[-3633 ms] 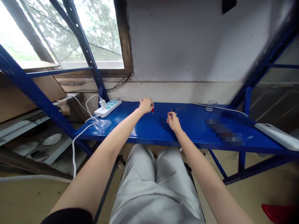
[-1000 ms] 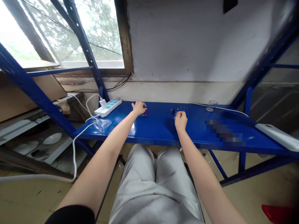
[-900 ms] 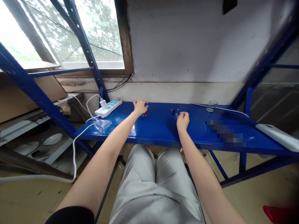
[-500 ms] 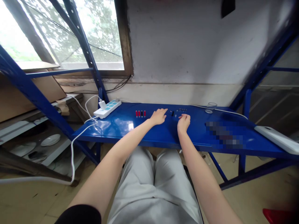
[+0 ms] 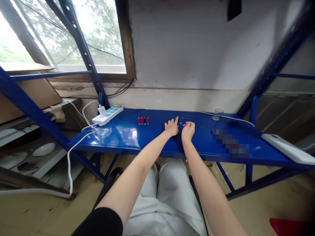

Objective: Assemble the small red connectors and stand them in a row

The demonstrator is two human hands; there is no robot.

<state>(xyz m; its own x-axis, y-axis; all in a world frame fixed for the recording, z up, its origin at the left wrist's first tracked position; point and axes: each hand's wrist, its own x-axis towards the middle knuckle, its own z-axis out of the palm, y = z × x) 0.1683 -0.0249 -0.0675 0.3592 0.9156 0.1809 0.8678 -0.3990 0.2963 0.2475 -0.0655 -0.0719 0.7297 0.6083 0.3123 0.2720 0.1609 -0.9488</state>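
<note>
My left hand rests on the blue metal shelf with its fingers stretched out flat. My right hand lies just to its right with the fingers curled in a loose pinch; what they hold is too small to make out. Just beyond both hands sits a cluster of several tiny dark parts. To the left of the hands, a short row of small red and black upright pieces stands on the shelf, apart from both hands.
A white power strip with a white cable lies at the shelf's back left. A small clear glass stands at the back right, a white flat object at the far right. Blue rack posts frame both sides.
My left hand has left the row of red and black pieces and moved right, next to my right hand. The right hand stayed near the tiny dark parts. The view shifted slightly.
</note>
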